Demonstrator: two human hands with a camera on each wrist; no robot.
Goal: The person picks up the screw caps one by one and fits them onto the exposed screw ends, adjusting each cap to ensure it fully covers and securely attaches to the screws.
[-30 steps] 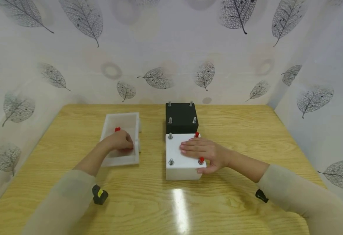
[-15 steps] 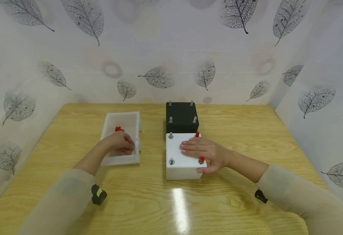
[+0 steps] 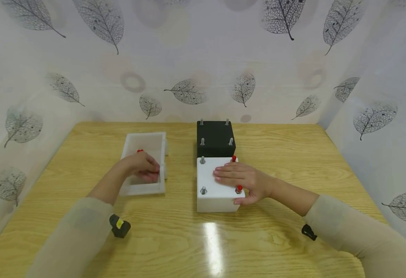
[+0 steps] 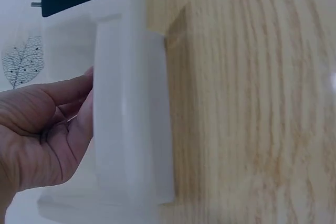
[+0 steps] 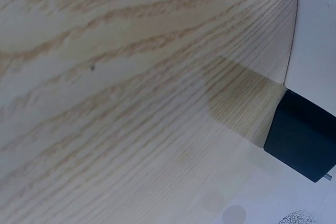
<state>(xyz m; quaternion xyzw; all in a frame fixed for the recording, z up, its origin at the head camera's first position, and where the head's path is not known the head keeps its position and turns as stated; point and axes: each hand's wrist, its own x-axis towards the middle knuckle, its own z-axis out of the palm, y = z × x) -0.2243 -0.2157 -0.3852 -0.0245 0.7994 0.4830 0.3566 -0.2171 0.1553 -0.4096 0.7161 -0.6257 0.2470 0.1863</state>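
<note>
A person sits at a wooden worktop (image 3: pixel 175 235) with both arms stretched forward. The left hand (image 3: pixel 141 166) reaches into a shallow white tray (image 3: pixel 128 189) on the left side of the worktop, fingers loosely curled inside it; whether it holds anything cannot be told. A small red cap (image 3: pixel 139 151) shows in the tray just beyond the fingers. The right hand (image 3: pixel 242 180) lies flat, fingers straight and together, pressing on top of a white block (image 3: pixel 212 202) near the middle of the worktop. The block has four upright bolts: two on its left are bare metal, two on its right carry red caps. A black block (image 3: pixel 215 138) with four bare bolts stands touching the white block's far side.
</note>
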